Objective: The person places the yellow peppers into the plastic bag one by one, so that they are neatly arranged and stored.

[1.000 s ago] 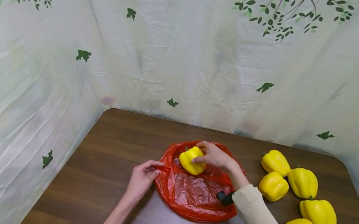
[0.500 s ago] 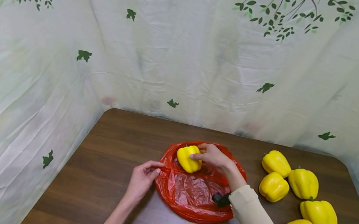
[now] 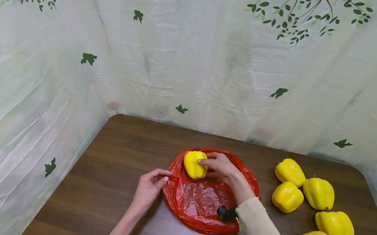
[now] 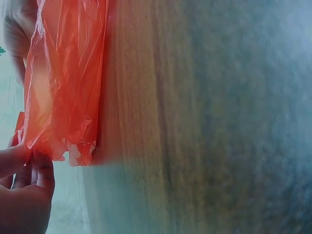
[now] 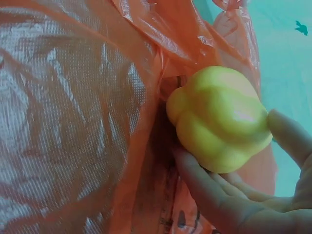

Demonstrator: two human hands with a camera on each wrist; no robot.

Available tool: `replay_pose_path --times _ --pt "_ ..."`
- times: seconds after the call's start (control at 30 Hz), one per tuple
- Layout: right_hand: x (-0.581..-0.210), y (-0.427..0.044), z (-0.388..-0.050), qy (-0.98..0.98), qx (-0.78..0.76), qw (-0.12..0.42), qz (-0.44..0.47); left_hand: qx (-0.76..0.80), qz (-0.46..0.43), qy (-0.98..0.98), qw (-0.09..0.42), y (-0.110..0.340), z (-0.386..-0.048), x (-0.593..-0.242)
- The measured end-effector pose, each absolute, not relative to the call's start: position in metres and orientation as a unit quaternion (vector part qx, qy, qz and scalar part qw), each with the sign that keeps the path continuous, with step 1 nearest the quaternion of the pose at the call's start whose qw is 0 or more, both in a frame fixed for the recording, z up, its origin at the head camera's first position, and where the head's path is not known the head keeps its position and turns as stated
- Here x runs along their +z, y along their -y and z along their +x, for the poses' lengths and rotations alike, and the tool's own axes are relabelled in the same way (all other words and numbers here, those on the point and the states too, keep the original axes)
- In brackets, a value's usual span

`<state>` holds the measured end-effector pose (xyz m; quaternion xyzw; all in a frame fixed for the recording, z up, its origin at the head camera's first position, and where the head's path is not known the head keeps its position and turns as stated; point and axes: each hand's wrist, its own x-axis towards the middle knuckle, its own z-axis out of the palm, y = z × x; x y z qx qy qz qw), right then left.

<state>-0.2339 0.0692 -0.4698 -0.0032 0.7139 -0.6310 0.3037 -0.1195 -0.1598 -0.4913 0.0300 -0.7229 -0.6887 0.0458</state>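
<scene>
left hand pinches red bag edge | right hand holds yellow pepper over bag | five more peppers sit on brown table

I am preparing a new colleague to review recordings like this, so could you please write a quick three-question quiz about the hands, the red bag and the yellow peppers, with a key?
1. Multiple choice: what does the left hand pinch? A) a sleeve cuff; B) the edge of the red bag; C) a black camera.
2. True or false: the right hand holds a yellow pepper between its thumb and fingers.
3. Count: in the head view, how many loose peppers lie on the table to the right of the bag?

Key: 1. B. 2. True. 3. Five.
</scene>
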Motion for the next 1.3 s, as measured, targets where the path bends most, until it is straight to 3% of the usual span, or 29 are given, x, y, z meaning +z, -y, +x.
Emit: replay_pose_path --times 0.2,0.57,0.87,1.1,1.3 --pt "-0.474 -0.067 -0.232 -0.691 -0.657 0.300 0.013 -0.691 0.032 0.720 0.057 0.163 -0.125 -0.512" --pt "-0.476 -0.062 -0.227 -0.695 -0.666 0.269 0.027 -0.690 0.019 0.721 0.069 0.162 -0.125 -0.513" --pt "-0.473 -0.058 -0.220 -0.756 -0.620 0.209 0.030 -0.691 0.029 0.720 0.058 0.162 -0.125 -0.511" --pt "-0.467 -0.054 -0.212 -0.797 -0.582 0.156 0.023 -0.683 0.025 0.729 0.044 0.158 -0.116 -0.483" --pt "-0.466 -0.051 -0.210 -0.813 -0.566 0.139 0.013 -0.686 0.028 0.725 0.054 0.161 -0.124 -0.505"
